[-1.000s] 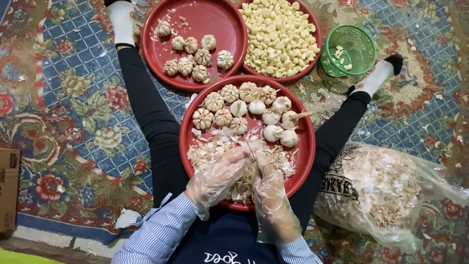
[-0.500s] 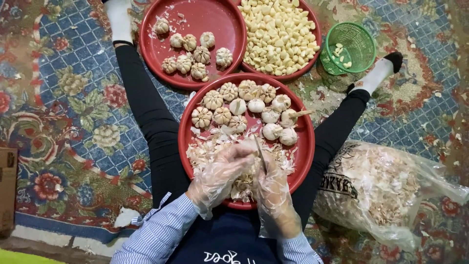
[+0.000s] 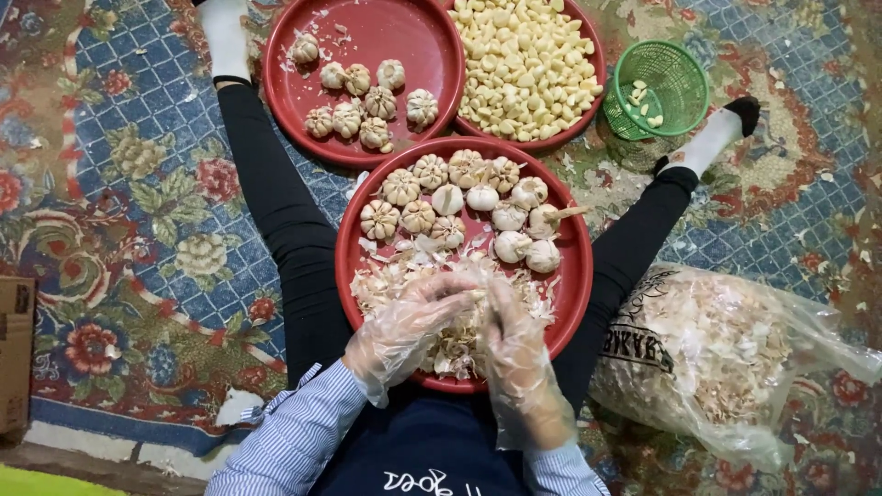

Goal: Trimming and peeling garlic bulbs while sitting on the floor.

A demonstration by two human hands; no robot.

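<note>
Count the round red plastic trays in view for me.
3. One round red plastic tray lies between the legs under both gloved hands, one at top left holds whole garlic bulbs, one at top right holds peeled cloves, partly cut off by the frame.

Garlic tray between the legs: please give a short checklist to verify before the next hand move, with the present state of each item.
1. Both hands gloved: left hand and right hand wear clear gloves. Ok.
2. Hands meet over the skin pile on the near tray. Ok.
3. What the fingers grip: hidden by gloves and skins. Cannot tell.
4. Whole bulbs left on the near tray: many. Ok.
5. Room on the clove tray: heaped. Not ok.
6. Skin bag open: cannot tell.
</note>
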